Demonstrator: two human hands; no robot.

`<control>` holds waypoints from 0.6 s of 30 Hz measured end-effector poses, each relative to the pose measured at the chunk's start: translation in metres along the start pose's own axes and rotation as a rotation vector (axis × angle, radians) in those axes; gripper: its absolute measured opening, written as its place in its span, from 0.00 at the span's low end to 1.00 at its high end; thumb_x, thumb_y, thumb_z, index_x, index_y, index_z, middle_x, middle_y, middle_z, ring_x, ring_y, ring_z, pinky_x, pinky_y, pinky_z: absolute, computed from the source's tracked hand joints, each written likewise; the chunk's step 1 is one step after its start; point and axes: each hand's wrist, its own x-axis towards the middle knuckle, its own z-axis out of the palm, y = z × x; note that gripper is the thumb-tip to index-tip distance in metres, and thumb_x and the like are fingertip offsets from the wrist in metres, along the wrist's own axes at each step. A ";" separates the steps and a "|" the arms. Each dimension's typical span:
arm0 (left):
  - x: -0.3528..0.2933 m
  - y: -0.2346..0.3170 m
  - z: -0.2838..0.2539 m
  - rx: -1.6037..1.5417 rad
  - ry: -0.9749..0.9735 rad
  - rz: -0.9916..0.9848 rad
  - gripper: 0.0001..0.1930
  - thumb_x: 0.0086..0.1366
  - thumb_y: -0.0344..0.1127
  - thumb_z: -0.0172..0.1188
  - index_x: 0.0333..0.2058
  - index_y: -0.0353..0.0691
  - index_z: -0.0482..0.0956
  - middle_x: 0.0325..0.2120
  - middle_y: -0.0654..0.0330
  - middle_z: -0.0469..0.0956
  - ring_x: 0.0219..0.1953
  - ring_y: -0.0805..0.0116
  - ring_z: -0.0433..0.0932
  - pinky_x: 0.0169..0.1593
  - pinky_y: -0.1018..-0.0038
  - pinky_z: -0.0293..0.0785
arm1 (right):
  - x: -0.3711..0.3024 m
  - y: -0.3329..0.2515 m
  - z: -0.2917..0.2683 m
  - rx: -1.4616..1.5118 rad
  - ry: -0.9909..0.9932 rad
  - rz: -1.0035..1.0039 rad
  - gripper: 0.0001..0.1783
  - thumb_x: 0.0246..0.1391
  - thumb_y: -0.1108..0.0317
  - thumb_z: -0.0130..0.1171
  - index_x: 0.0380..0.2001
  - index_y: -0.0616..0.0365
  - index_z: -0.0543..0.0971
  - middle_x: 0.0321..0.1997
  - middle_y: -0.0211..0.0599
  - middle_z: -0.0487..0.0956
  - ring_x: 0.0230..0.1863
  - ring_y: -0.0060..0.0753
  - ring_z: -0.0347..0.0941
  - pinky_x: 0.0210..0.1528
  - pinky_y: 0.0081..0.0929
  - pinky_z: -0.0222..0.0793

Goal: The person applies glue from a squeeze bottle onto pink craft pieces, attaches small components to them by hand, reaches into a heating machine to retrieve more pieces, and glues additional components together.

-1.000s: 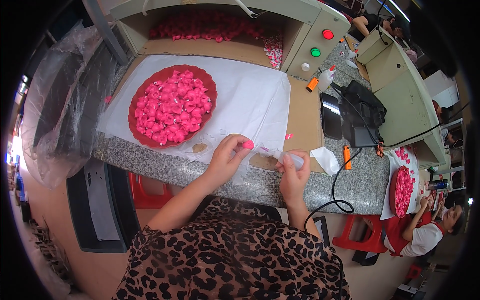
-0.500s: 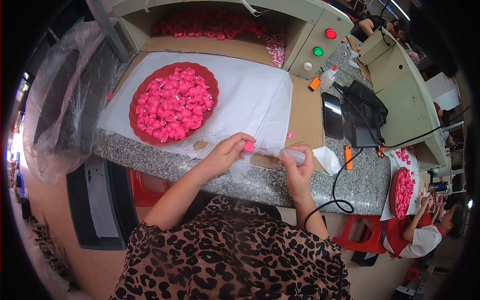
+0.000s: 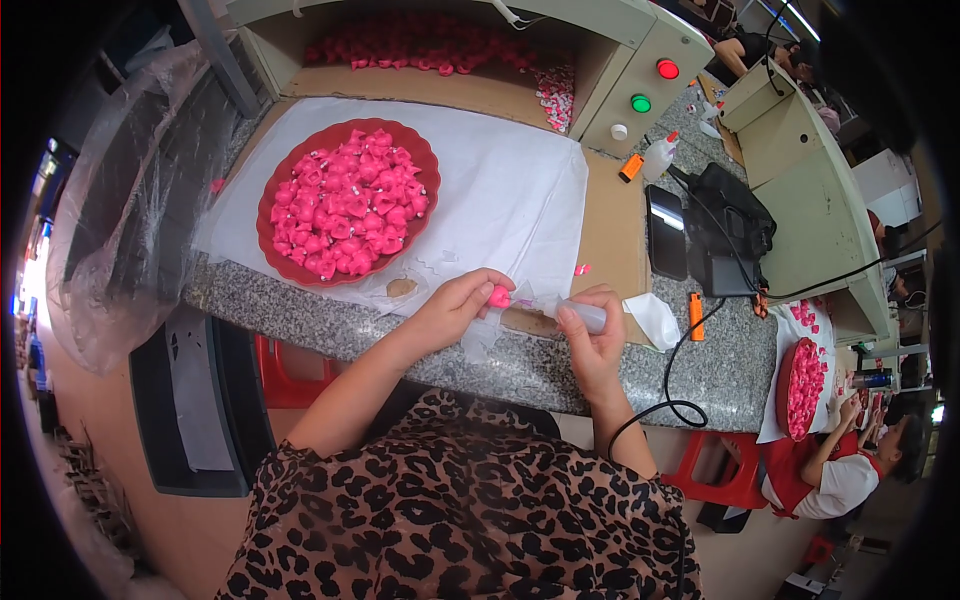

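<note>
Between the thumb and fingers of my left hand (image 3: 466, 303) is a small pink rounded piece (image 3: 499, 296), held above the near edge of the paper. My right hand (image 3: 595, 345) is closed around a translucent squeeze bottle (image 3: 584, 316), its tip pointing left toward the pink piece. The gap between bottle tip and piece is too fine to judge. Left of my hands, a red scalloped tray (image 3: 432, 160) holds a heap of similar pink pieces (image 3: 345, 205), several with small white spots. White paper (image 3: 510, 190) lies under the tray.
Behind stands a grey box unit (image 3: 640, 60) with more pink pieces inside. To the right lie a phone (image 3: 667, 232), a black bag (image 3: 730, 215), an orange lighter (image 3: 696, 316), a white bottle (image 3: 660, 157) and a looping black cable (image 3: 668, 385). A co-worker (image 3: 835, 460) sits far right.
The view has shifted slightly. Both hands keep their holds and stay almost in place, the bottle still pointing toward the pink piece.
</note>
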 end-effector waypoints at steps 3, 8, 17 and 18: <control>0.000 0.001 0.000 0.018 -0.009 0.004 0.12 0.64 0.35 0.38 0.40 0.38 0.68 0.28 0.65 0.69 0.27 0.79 0.62 0.34 0.83 0.63 | 0.000 0.000 -0.001 -0.019 -0.008 0.004 0.09 0.48 0.74 0.52 0.30 0.63 0.63 0.30 0.35 0.64 0.28 0.22 0.65 0.30 0.16 0.62; 0.000 0.001 0.000 0.016 -0.009 0.012 0.12 0.64 0.35 0.38 0.40 0.37 0.68 0.29 0.64 0.70 0.28 0.78 0.63 0.34 0.82 0.63 | 0.002 0.001 -0.001 -0.025 -0.001 -0.002 0.08 0.48 0.73 0.52 0.29 0.62 0.65 0.30 0.33 0.64 0.27 0.21 0.64 0.29 0.15 0.62; -0.001 0.001 -0.001 0.038 -0.015 0.027 0.13 0.64 0.35 0.38 0.40 0.37 0.68 0.30 0.62 0.70 0.32 0.76 0.66 0.36 0.80 0.65 | 0.002 0.002 -0.002 -0.055 0.004 -0.013 0.08 0.48 0.72 0.52 0.28 0.62 0.65 0.29 0.33 0.64 0.26 0.21 0.64 0.28 0.15 0.62; -0.001 0.001 -0.001 0.043 -0.015 0.024 0.13 0.64 0.35 0.38 0.40 0.36 0.68 0.30 0.62 0.70 0.32 0.76 0.66 0.36 0.80 0.65 | 0.002 0.002 -0.002 -0.055 0.003 -0.013 0.08 0.48 0.72 0.52 0.28 0.62 0.65 0.29 0.33 0.64 0.26 0.21 0.64 0.28 0.15 0.62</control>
